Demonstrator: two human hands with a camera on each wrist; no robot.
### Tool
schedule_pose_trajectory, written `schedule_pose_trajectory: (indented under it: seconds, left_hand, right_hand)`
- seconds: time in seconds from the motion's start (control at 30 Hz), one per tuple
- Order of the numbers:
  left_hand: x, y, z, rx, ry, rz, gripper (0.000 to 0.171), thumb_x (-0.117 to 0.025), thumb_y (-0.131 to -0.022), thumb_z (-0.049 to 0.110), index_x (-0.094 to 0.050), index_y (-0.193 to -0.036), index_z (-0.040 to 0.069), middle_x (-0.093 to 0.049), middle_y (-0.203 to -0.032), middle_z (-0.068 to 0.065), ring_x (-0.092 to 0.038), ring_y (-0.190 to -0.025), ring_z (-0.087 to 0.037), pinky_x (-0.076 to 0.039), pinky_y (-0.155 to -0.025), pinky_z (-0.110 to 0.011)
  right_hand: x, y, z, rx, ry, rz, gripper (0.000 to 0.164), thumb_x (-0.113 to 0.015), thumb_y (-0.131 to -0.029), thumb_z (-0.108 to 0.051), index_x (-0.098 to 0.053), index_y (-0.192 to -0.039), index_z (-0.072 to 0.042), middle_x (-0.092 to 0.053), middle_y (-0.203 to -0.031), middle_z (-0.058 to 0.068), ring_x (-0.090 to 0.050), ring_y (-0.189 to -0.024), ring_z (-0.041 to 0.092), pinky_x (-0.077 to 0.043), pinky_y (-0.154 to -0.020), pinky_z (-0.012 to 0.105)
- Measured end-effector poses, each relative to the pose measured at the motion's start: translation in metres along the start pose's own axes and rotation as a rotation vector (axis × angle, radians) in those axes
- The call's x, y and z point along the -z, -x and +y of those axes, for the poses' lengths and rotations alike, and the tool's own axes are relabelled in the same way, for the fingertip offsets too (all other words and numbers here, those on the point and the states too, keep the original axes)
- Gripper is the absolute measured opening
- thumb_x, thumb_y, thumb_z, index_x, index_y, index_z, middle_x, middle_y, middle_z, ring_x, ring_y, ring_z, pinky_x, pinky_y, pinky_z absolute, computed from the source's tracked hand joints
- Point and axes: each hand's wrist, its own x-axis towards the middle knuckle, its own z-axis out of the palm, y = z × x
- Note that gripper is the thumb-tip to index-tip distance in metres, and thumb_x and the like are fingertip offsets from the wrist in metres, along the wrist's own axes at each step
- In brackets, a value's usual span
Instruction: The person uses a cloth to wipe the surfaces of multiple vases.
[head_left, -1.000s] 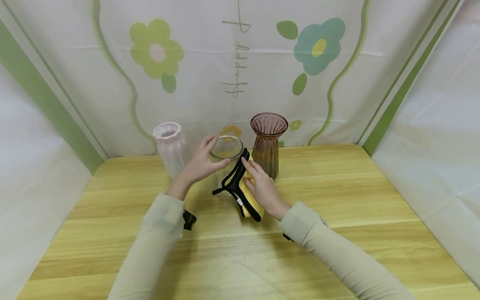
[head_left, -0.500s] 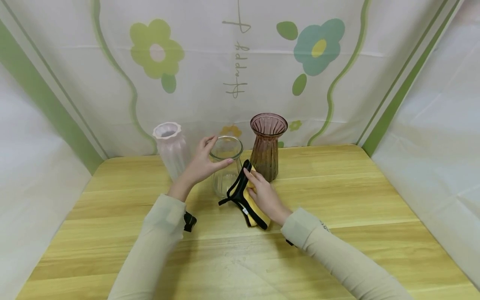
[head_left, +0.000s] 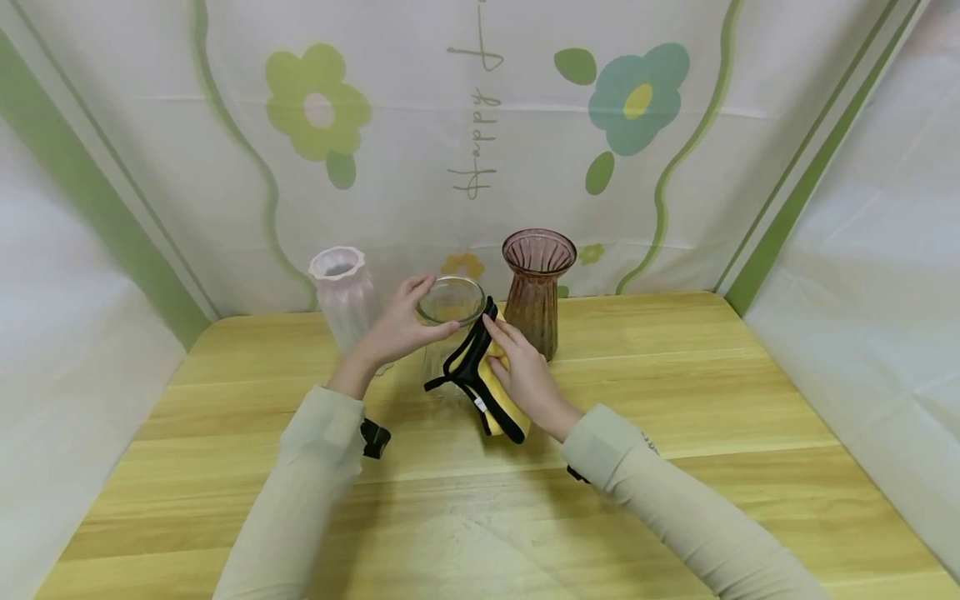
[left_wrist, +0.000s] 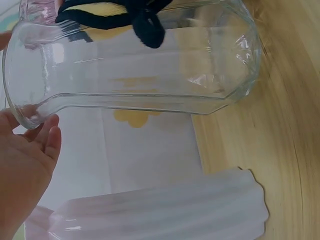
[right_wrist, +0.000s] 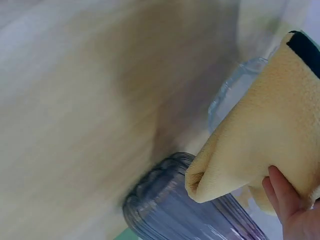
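Observation:
A clear glass vase (left_wrist: 125, 75) stands upright on the table, its rim showing in the head view. My left hand (head_left: 401, 329) grips this vase by the rim, thumb on the near side and fingers on the far side. My right hand (head_left: 525, 375) pinches a folded yellow cleaning cloth (head_left: 504, 402) with black edging and a small white tag. The cloth lies against the right side of the clear vase and hides part of it. In the right wrist view, fingers press on the plush yellow side of the cloth.
A pale pink-white vase (head_left: 347, 304) with a scalloped rim stands left of the clear one. Close on the right is a purple-brown ribbed glass vase (head_left: 534, 308). Behind the wooden table (head_left: 675, 383) hangs a flower-printed curtain (head_left: 420, 150).
The cloth in my right hand slid down and right along the clear vase, then came back up to about where it began. My left hand stays at the rim.

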Motion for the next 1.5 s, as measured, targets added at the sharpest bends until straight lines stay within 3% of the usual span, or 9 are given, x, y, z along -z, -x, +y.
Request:
schedule_pose_trajectory:
  seconds: [0.43, 0.57, 0.73, 0.87, 0.97, 1.13, 1.3, 1.5]
  left_hand:
    - [0.000, 0.001, -0.004, 0.012, 0.039, -0.034, 0.093, -0.067, -0.086, 0.038, -0.010, -0.155, 0.012, -0.008, -0.160, -0.014, -0.015, -0.146, -0.039, -0.023, -0.114, -0.061]
    - [-0.002, 0.000, -0.004, 0.020, 0.063, -0.019, 0.096, -0.069, -0.085, 0.041, -0.009, -0.155, 0.014, -0.008, -0.160, -0.012, -0.016, -0.146, -0.038, -0.023, -0.115, -0.060]
    - [-0.005, 0.000, -0.005, 0.041, 0.065, 0.013, 0.100, -0.070, -0.082, 0.047, -0.009, -0.155, 0.018, -0.004, -0.158, -0.013, -0.017, -0.145, -0.039, -0.026, -0.113, -0.061]
    - [-0.007, -0.001, -0.005, 0.039, 0.059, 0.038, 0.101, -0.071, -0.081, 0.046, -0.010, -0.155, 0.017, -0.004, -0.156, -0.016, -0.019, -0.143, -0.040, -0.027, -0.113, -0.061]
    - [-0.007, -0.001, -0.005, 0.031, 0.047, 0.048, 0.099, -0.071, -0.082, 0.044, -0.011, -0.155, 0.015, -0.006, -0.156, -0.017, -0.019, -0.143, -0.040, -0.027, -0.113, -0.060]
    - [-0.005, 0.000, -0.005, 0.013, 0.027, 0.052, 0.097, -0.071, -0.083, 0.043, -0.014, -0.155, 0.012, -0.011, -0.157, -0.015, -0.020, -0.144, -0.038, -0.027, -0.113, -0.060]
    - [-0.003, 0.000, -0.006, 0.000, 0.012, 0.039, 0.095, -0.070, -0.083, 0.042, -0.015, -0.154, 0.009, -0.015, -0.157, -0.015, -0.022, -0.144, -0.038, -0.027, -0.114, -0.059]
    - [-0.002, 0.001, -0.007, -0.014, 0.014, 0.023, 0.094, -0.070, -0.084, 0.039, -0.015, -0.154, 0.007, -0.016, -0.157, -0.016, -0.023, -0.144, -0.038, -0.026, -0.114, -0.059]
  right_hand:
    - [0.000, 0.002, 0.000, -0.032, -0.001, -0.050, 0.063, -0.062, -0.091, -0.007, -0.036, -0.148, -0.014, -0.045, -0.145, 0.019, -0.042, -0.047, 0.006, -0.043, -0.050, 0.020]
    - [-0.004, 0.006, 0.004, -0.047, 0.011, -0.079, 0.062, -0.062, -0.092, -0.007, -0.037, -0.148, -0.014, -0.044, -0.145, 0.019, -0.046, -0.048, 0.011, -0.046, -0.053, 0.024]
    - [-0.009, 0.013, 0.010, -0.073, 0.045, -0.133, 0.062, -0.062, -0.092, -0.008, -0.037, -0.148, -0.014, -0.044, -0.144, 0.021, -0.060, -0.063, 0.020, -0.052, -0.064, 0.031]
    - [-0.013, 0.016, 0.013, -0.081, 0.061, -0.147, 0.062, -0.062, -0.091, -0.007, -0.038, -0.148, -0.015, -0.046, -0.143, 0.021, -0.055, -0.058, 0.016, -0.051, -0.064, 0.032]
    - [-0.014, 0.016, 0.014, -0.077, 0.056, -0.132, 0.061, -0.062, -0.091, -0.007, -0.039, -0.147, -0.016, -0.046, -0.143, 0.020, -0.055, -0.058, 0.016, -0.051, -0.064, 0.032]
    - [-0.013, 0.013, 0.013, -0.035, 0.034, -0.083, 0.061, -0.062, -0.091, -0.006, -0.039, -0.147, -0.014, -0.046, -0.143, 0.020, -0.065, -0.076, 0.026, -0.055, -0.070, 0.035]
    - [-0.008, 0.007, 0.008, 0.002, 0.016, -0.036, 0.060, -0.062, -0.091, -0.005, -0.039, -0.147, -0.013, -0.047, -0.143, 0.019, -0.058, -0.061, 0.017, -0.052, -0.061, 0.029]
    - [-0.001, 0.000, -0.001, 0.019, -0.016, -0.002, 0.059, -0.062, -0.092, -0.006, -0.040, -0.146, -0.013, -0.046, -0.143, 0.019, -0.054, -0.056, 0.014, -0.050, -0.057, 0.027]
